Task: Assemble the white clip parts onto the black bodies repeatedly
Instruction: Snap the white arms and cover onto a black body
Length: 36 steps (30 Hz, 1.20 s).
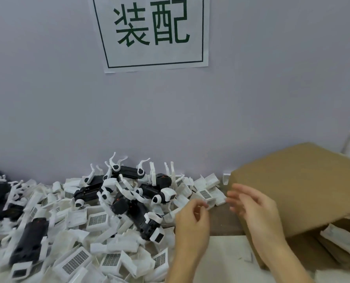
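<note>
Your left hand point(192, 219) and right hand point(253, 209), apparently empty, hovered loose; seat 1 white clip point(97, 218) at 9 o'clock squarely.

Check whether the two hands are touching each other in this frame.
Apart. The head view shows the left hand and the right hand separated by a strip of brown table and white clip parts; both hands look empty, though motion-blurred.

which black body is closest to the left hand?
The black body with a white clip part on its near end, just left of the left hand. The other bodies lie farther back or far left.
</note>
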{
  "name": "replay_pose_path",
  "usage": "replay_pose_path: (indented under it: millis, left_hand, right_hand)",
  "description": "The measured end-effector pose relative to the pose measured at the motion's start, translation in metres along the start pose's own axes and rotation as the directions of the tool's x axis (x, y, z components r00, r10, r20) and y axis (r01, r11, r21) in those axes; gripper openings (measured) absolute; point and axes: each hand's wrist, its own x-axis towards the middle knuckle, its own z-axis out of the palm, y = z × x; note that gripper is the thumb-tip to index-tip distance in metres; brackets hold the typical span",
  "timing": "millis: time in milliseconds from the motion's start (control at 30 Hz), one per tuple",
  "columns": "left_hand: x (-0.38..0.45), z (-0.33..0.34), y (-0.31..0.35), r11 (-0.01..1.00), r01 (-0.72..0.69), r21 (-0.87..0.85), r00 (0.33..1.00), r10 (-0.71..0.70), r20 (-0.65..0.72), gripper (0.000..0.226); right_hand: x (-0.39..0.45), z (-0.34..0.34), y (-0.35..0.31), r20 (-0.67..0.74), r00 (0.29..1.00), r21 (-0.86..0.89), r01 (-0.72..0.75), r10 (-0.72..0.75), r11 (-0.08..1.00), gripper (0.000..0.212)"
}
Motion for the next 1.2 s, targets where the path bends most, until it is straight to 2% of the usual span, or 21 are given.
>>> replay_pose_path:
  millis: [67,133,200,267,333,433,533,600,667,767,867,1000,1100,1167,1200]
  left_hand:
    - [0.002,-0.002,0.016,0.984,-0.098,0.145,0.995,0.102,-0.019,0.022]
    - [0.01,-0.006,0.035,0.943,-0.189,0.275,0.981,0.192,0.017,0.01]
    - [0.03,-0.013,0.05,0.826,-0.245,0.507,0.965,0.259,0.044,0.02]
    - [0.058,-0.022,0.065,0.65,-0.198,0.734,0.961,0.277,0.014,0.036]
    - [0.087,-0.031,0.074,0.526,-0.065,0.848,0.977,0.208,-0.054,0.055]
    - [0.124,-0.042,0.066,0.397,0.051,0.917,0.999,-0.002,-0.054,0.076]
    - [0.142,-0.052,0.045,0.357,0.058,0.932,0.988,-0.154,-0.003,0.067]
    - [0.148,-0.055,0.032,0.425,0.045,0.904,0.991,-0.133,0.013,0.045]
    - [0.149,-0.057,0.023,0.57,0.035,0.821,0.999,-0.051,-0.008,0.034]
    - [0.148,-0.062,0.03,0.718,0.029,0.695,0.993,0.058,-0.102,0.042]
    - [0.142,-0.07,0.055,0.86,0.038,0.51,0.968,0.095,-0.232,0.048]
    - [0.119,-0.071,0.094,0.97,0.096,0.223,0.938,-0.014,-0.346,0.035]
    - [0.093,-0.069,0.105,0.977,0.206,0.049,0.948,-0.188,-0.256,0.025]
    - [0.071,-0.068,0.099,0.955,0.284,-0.085,0.937,-0.295,-0.187,0.028]
    - [0.06,-0.066,0.091,0.939,0.308,-0.15,0.927,-0.332,-0.174,0.03]
  right_hand:
    - [-0.011,0.007,0.014,0.011,0.999,-0.079,0.052,-0.051,0.996,0.033]
    - [-0.016,0.012,0.029,0.032,0.998,-0.111,0.058,-0.055,0.992,0.035]
    - [-0.016,0.015,0.04,0.057,0.998,-0.126,0.044,-0.037,0.991,0.035]
    - [-0.013,0.018,0.046,0.073,0.997,-0.132,0.044,-0.035,0.99,0.033]
    - [-0.012,0.019,0.051,0.088,0.996,-0.154,0.047,-0.034,0.987,0.034]
    - [-0.011,0.018,0.057,0.106,0.994,-0.194,0.027,-0.006,0.981,0.035]
    - [-0.009,0.019,0.061,0.125,0.992,-0.211,-0.006,0.033,0.978,0.036]
    - [-0.007,0.019,0.063,0.137,0.989,-0.217,-0.017,0.048,0.976,0.036]
    - [-0.006,0.019,0.064,0.141,0.988,-0.224,-0.025,0.058,0.974,0.034]
    - [-0.005,0.02,0.064,0.144,0.988,-0.227,-0.02,0.054,0.974,0.033]
    - [-0.006,0.019,0.063,0.151,0.988,-0.229,-0.002,0.037,0.974,0.033]
    - [-0.01,0.021,0.056,0.137,0.987,-0.163,0.104,-0.082,0.981,0.03]
    - [-0.015,0.019,0.051,0.22,0.965,-0.074,0.163,-0.144,0.984,0.051]
    - [-0.018,0.016,0.049,0.335,0.935,-0.012,0.131,-0.12,0.991,0.07]
    - [-0.02,0.015,0.048,0.395,0.913,0.025,0.104,-0.105,0.994,0.071]
